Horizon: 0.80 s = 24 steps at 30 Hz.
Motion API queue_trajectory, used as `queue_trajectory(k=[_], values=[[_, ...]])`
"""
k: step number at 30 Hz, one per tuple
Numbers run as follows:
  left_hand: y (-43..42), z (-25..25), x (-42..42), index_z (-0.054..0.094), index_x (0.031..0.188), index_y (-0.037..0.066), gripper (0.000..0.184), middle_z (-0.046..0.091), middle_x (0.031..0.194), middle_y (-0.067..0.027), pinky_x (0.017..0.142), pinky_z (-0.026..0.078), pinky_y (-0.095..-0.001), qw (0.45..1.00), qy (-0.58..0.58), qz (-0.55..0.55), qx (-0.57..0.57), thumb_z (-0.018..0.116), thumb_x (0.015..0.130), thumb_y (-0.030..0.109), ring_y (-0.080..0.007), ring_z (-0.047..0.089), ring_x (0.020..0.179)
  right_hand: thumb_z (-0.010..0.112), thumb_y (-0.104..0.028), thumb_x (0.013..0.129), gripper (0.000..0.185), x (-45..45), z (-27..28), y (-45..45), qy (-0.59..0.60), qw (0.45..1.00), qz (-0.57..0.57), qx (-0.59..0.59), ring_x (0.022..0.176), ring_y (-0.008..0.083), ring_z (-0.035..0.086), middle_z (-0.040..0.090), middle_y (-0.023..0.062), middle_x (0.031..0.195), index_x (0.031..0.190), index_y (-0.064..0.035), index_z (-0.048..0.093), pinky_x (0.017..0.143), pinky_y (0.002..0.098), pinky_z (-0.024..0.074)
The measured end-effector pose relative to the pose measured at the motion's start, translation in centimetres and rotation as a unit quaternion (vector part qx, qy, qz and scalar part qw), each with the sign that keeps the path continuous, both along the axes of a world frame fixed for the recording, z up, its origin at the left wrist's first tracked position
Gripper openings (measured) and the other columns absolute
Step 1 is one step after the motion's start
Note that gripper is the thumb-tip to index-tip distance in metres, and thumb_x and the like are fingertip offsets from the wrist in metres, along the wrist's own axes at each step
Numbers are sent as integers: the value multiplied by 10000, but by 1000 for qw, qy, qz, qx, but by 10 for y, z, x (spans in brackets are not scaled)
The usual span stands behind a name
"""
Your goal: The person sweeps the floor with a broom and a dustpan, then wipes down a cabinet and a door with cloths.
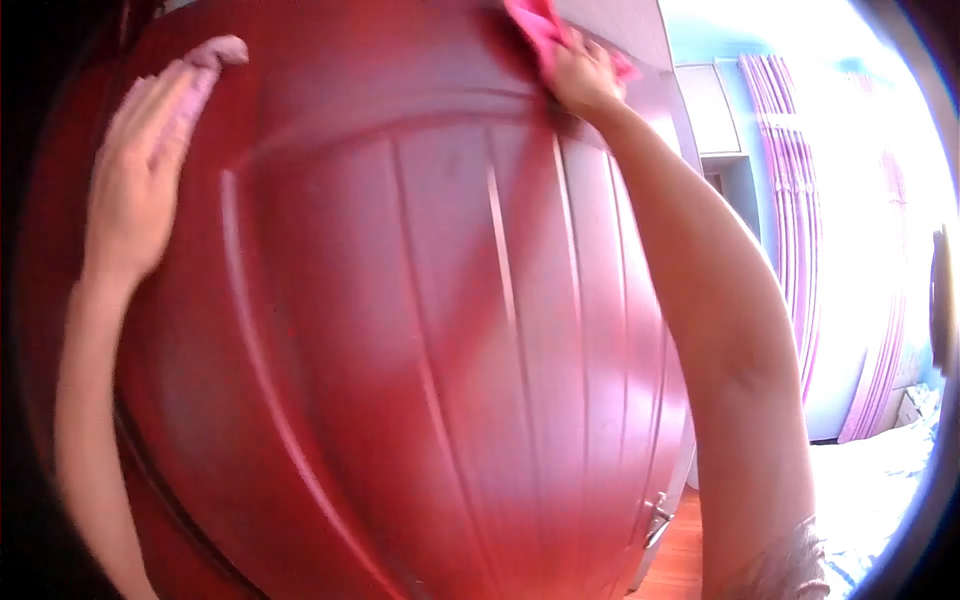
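Observation:
A dark red panelled door [450,300] fills most of the head view. At the upper left, my left hand [135,195] lies against its surface with a pale pink cloth [190,95] under and between the fingers. My right hand [585,75] reaches up to the door's top right part and presses a bright pink cloth [540,30] on it. Parts of both cloths are hidden under the fingers.
A metal door handle [657,520] sits at the lower right edge of the door. Beyond that edge are a wooden floor [672,560], striped curtains [790,190] by a bright window, and a bed with a pale cover [870,490].

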<state>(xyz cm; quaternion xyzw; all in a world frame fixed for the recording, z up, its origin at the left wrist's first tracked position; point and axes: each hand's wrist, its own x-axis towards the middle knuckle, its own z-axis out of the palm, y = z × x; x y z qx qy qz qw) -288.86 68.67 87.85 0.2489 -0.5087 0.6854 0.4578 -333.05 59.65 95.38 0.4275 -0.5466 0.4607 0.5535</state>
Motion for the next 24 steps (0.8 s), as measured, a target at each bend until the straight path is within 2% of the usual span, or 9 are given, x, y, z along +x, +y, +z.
queue_trajectory(k=[4, 8, 9, 10, 13, 14, 16, 20, 24], values=[[-20, 59, 2, 453, 1368, 143, 435, 423, 1425, -64, 1117, 251, -384, 999, 42, 8, -6, 368, 997, 354, -291, 300, 1366, 339, -406, 918, 558, -128, -80, -26, -158, 970, 177, -46, 1334, 424, 270, 315, 272, 1419, 1399, -121, 355, 1075, 562, 217], [-49, 63, -146, 459, 1362, 132, 435, 426, 1423, -66, 1120, 244, -385, 999, 39, 12, -1, 358, 1001, 353, -288, 304, 1364, 566, -281, 789, 560, -234, -201, -47, 55, 987, 143, 55, 1244, 426, 366, 452, 257, 1277, 1268, -6, 470, 1048, 575, 254], [-50, 47, -199, 466, 1353, 111, 424, 438, 1412, -81, 1122, 241, -389, 999, -8, 30, 27, 374, 995, 319, -293, 319, 1356, 598, -255, 725, 588, -211, -234, -7, 123, 982, 129, -66, 1235, 424, 379, 493, 272, 1209, 1228, 32, 493, 1038, 611, 244], [-53, 24, -249, 474, 1343, 90, 413, 449, 1400, -96, 1123, 237, -394, 996, -51, 48, 56, 389, 989, 285, -299, 334, 1347, 562, -212, 727, 548, -203, -266, 17, 36, 993, 57, 96, 1300, 473, 294, 421, 278, 1325, 1210, 40, 499, 1083, 601, 162], [-12, -101, -235, 549, 1241, 21, 373, 525, 1290, -182, 1096, 264, -457, 986, -96, 31, 130, 472, 921, 197, -366, 423, 1262, 543, -147, 792, 464, -87, -469, 6, 81, 985, 121, 93, 1331, 484, 272, 449, 304, 1306, 1238, -19, 523, 1079, 642, 124], [-15, -147, -251, 582, 1186, 27, 346, 564, 1208, -189, 1066, 293, -498, 970, -122, -11, 212, 505, 900, 205, -374, 480, 1187, 629, -214, 719, 550, -72, -534, 30, -100, 876, 424, 206, 1279, 503, 330, 351, 335, 1364, 1244, -79, 539, 1063, 652, 166], [-21, -239, -305, 592, 1190, 67, 346, 578, 1156, -158, 1039, 315, -533, 904, -237, -41, 353, 505, 869, 166, -352, 528, 1113, 625, -188, 698, 516, -87, -634, 29, 25, 900, 393, 184, 1199, 525, 396, 335, 338, 1356, 1192, -48, 568, 1042, 644, 219], [-42, -311, -344, 606, 1194, 98, 364, 569, 1245, -55, 1086, 306, -466, 825, -379, -70, 413, 449, 892, 229, -241, 473, 1236, 561, -169, 742, 579, -127, -562, 17, -28, 891, 402, 208, 1276, 556, 294, 282, 350, 1397, 1292, -3, 488, 1049, 663, 169], [-45, -140, -367, 618, 1112, 71, 267, 604, 1131, -140, 1027, 354, -483, 928, -287, -95, 218, 526, 887, 182, -321, 536, 1109, 517, -201, 793, 686, -156, -331, 10, 0, 962, 263, 68, 1389, 463, 118, 197, 240, 1496, 1437, -71, 321, 1085, 635, 16]])
